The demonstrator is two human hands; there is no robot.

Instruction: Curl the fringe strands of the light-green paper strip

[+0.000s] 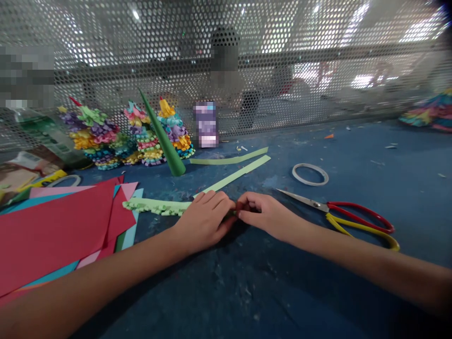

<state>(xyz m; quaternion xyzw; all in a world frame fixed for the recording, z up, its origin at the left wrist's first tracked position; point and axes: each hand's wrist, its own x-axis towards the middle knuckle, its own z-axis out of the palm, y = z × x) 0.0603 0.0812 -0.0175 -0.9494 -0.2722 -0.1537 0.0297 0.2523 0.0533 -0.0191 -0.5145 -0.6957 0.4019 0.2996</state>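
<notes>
A light green paper strip (pixel 158 206) with a curled, fringed lower edge runs along the table into my left hand (pixel 208 217), whose fingers are bent over it. My right hand (pixel 263 212) meets the left one, thumb and forefinger pinched at the strip's right end, which the fingers mostly hide. Two plain light green strips (pixel 243 170) lie just beyond my hands. Behind them a dark green paper cone (pixel 168 148) stands tilted to the left. To the right are scissors (pixel 319 205) with one red and one yellow handle, their blades nearly closed.
Stacked coloured paper (pixel 56 226) covers the left side. Several fringed paper trees (pixel 144 136) stand behind it, beside a green bottle (pixel 49 136). A phone (pixel 205 125) leans against the perforated metal screen (pixel 141 42). A white tape ring (pixel 310 174) lies beyond the scissors.
</notes>
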